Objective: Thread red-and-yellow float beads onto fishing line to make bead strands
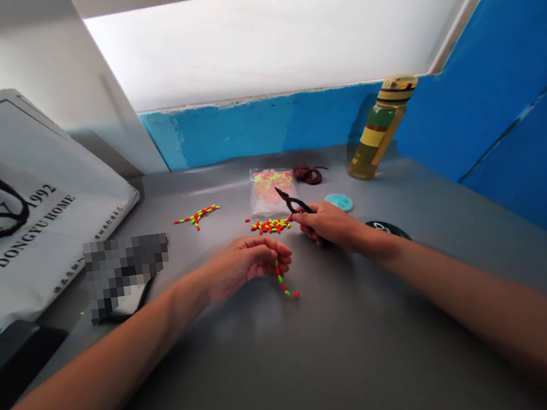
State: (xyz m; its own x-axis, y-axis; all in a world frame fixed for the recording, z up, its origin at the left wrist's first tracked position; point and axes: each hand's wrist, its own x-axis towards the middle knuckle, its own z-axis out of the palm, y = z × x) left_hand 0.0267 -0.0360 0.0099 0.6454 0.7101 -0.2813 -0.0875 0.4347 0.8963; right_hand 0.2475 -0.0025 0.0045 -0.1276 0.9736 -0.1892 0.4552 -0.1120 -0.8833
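Note:
Between the closed fingers of my left hand (250, 260) is a short string of red and yellow-green beads (281, 280), its lower end hanging down toward the grey table. My right hand (329, 223) is wrapped around the handles of dark pliers (292, 200), with the jaws pointing up and away to the left. Just beyond both hands lies a small heap of loose red and yellow-green beads (270, 226). Behind that heap is a clear plastic bag (273, 191) with more beads of these colours. A branching strand of joined beads (198, 215) rests farther left.
A dark red cord bundle (308, 174), a light blue round disc (338, 202) and a black round object (387, 229) lie near my right arm. Back right, a yellowish bottle (382, 129) stands tilted in view. At left are a large white bag (25, 197) and a blurred-out dark object (129, 278).

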